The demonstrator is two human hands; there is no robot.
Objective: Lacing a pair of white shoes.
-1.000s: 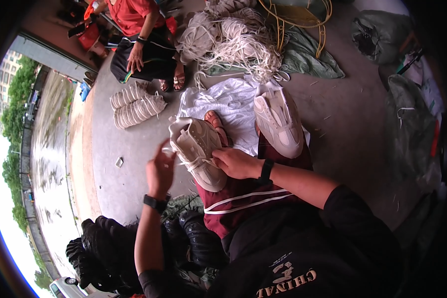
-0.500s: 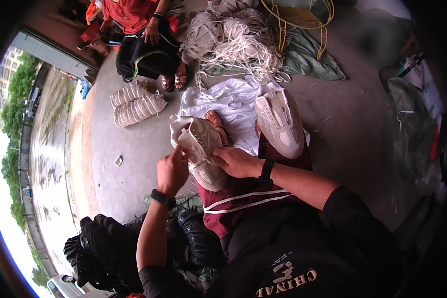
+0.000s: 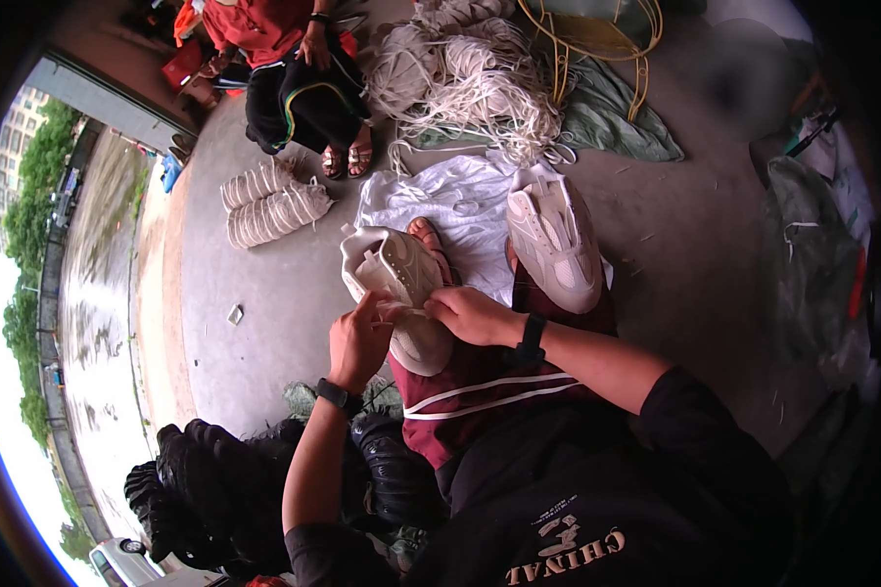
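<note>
A pale off-white sneaker [image 3: 423, 344] rests on my left knee, its toe toward me and its opening facing away. My left hand [image 3: 360, 338] is closed in a pinch at the lower end of its lacing area; what lies between the fingertips is too small to make out. From the other side, my right hand [image 3: 472, 317] grips the sneaker's edge beside the eyelets, fingers bent and together. A matching sneaker [image 3: 570, 274] sits on my right knee, and no hand touches it. Two white strips [image 3: 489, 396] cross my maroon trousers.
White sheeting [image 3: 465, 201] lies under my feet. Beyond it are a heap of pale laces [image 3: 489, 83] and a yellow metal frame [image 3: 641, 83]. Two wrapped bundles [image 3: 276, 207] lie left, near a seated person [image 3: 303, 93]. Black puffy bundles [image 3: 210, 479] are by my left arm.
My left hand has shifted slightly right and toward the sneaker's lacing. My right hand has barely moved. The seated person's hand and legs have shifted a little.
</note>
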